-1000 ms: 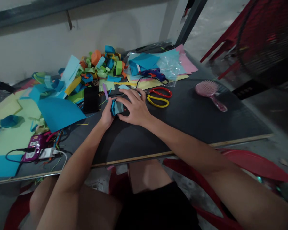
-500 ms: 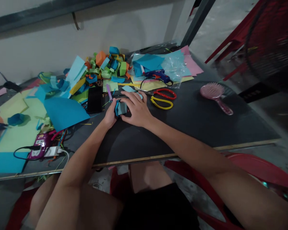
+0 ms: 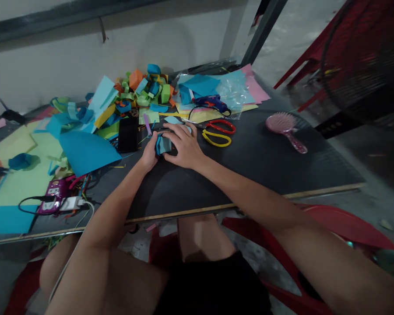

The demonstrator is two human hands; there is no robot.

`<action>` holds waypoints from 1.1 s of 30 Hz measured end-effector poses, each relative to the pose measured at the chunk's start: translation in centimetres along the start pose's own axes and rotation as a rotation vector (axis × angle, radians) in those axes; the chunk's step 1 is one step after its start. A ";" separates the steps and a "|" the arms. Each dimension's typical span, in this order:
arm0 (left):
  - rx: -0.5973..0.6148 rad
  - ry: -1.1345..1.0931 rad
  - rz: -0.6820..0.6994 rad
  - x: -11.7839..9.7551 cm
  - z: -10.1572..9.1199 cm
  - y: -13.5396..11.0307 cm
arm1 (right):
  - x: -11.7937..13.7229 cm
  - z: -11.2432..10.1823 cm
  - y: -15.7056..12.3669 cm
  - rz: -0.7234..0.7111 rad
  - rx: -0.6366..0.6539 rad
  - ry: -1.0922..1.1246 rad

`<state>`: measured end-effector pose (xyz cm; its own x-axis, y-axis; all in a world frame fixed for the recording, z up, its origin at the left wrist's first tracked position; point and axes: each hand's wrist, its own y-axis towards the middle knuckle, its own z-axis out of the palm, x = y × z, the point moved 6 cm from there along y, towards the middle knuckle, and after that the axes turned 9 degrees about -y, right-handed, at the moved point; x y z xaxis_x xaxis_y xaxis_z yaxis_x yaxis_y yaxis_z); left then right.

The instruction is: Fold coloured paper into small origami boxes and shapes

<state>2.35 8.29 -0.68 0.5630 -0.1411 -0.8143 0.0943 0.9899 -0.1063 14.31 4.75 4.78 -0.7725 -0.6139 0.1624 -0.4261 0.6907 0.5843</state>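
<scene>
A small folded blue paper piece (image 3: pixel 162 144) rests on the dark table (image 3: pixel 265 170), pinched between both of my hands. My left hand (image 3: pixel 149 155) presses its left side with closed fingers. My right hand (image 3: pixel 183 146) covers its right side, fingers curled over the top and thumb against the front. Just beyond my right hand lie red and yellow scissors (image 3: pixel 218 132) and a blue glue gun (image 3: pixel 212 103).
A heap of folded coloured paper pieces (image 3: pixel 141 92) sits at the back. Blue and green sheets (image 3: pixel 82 151) cover the left side, beside a black box (image 3: pixel 128 134) and a purple device with cables (image 3: pixel 52 194). A pink hairbrush (image 3: pixel 284 127) lies right. Red chairs stand around.
Both hands have stayed on the blue paper piece with small finger shifts. The view moved slightly.
</scene>
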 end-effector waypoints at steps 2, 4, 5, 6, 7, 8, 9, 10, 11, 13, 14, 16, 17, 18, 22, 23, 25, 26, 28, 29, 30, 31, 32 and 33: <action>-0.013 0.003 0.000 0.0 0.0 0.0 | 0.0 0.0 0.0 0.000 -0.004 0.001; -0.014 0.010 0.003 -0.1 0.0 0.1 | -0.1 0.1 -0.1 0.001 -0.005 0.006; -0.007 0.013 0.006 -0.1 0.0 0.1 | -0.1 0.2 -0.1 0.001 -0.007 0.010; 0.004 0.017 0.009 -0.1 0.1 0.1 | -0.1 0.2 -0.1 0.001 -0.010 0.015; 0.013 0.020 0.010 -0.1 0.1 0.1 | -0.1 0.2 -0.1 0.001 -0.016 0.019; 0.018 0.021 0.011 -0.1 0.1 0.1 | -0.1 0.2 -0.1 0.002 -0.022 0.023; 0.019 0.021 0.011 -0.1 0.1 0.1 | -0.1 0.2 -0.1 0.003 -0.027 0.026; 0.017 0.020 0.012 -0.1 0.1 0.2 | -0.2 0.1 -0.1 0.007 -0.030 0.029; 0.012 0.019 0.012 -0.1 0.1 0.2 | -0.2 0.1 -0.1 0.010 -0.028 0.032; 0.000 0.011 0.014 -0.1 0.0 0.3 | -0.4 0.0 -0.1 0.018 -0.019 0.039; -0.006 0.006 0.012 -0.1 0.0 0.3 | -0.5 0.0 -0.1 0.024 -0.013 0.042; -0.014 -0.007 0.002 -0.1 0.0 0.3 | -0.7 -0.1 -0.1 0.033 -0.002 0.048; -0.018 -0.012 -0.004 -0.1 0.0 0.2 | -0.7 -0.1 -0.1 0.035 0.004 0.051; -0.021 -0.014 -0.011 -0.1 0.1 0.2 | -0.8 -0.1 -0.1 0.035 0.011 0.055; -0.023 -0.008 -0.014 -0.1 0.1 0.0 | -0.9 -0.1 0.0 0.025 0.016 0.076; -0.020 -0.004 -0.014 0.0 0.1 0.0 | -0.9 -0.1 0.0 0.024 0.015 0.081; -0.021 0.005 -0.014 0.0 0.1 0.1 | -1.0 -0.2 0.1 0.023 0.017 0.090; -0.023 0.010 -0.013 0.0 0.0 0.1 | -1.0 -0.2 0.1 0.021 0.019 0.094; -0.024 0.024 -0.007 0.0 0.0 0.2 | -1.1 -0.2 0.1 0.017 0.015 0.111; -0.020 0.031 -0.005 -0.1 0.0 0.2 | -1.2 -0.3 0.0 0.015 0.009 0.126; -0.016 0.036 -0.003 -0.1 0.0 0.3 | -1.3 -0.4 0.0 0.016 0.003 0.144; -0.011 0.039 -0.003 -0.1 0.0 0.3 | -1.4 -0.5 0.0 0.017 -0.001 0.166; -0.010 0.038 -0.005 -0.1 0.0 0.4 | -1.6 -0.5 0.0 0.019 -0.001 0.192; -0.013 0.033 -0.009 -0.1 0.0 0.4 | -1.7 -0.6 0.0 0.020 0.000 0.224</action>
<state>2.30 8.72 -0.63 0.5352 -0.1494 -0.8314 0.0879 0.9887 -0.1211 15.88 5.58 5.03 -0.6566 -0.6700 0.3464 -0.4120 0.7033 0.5793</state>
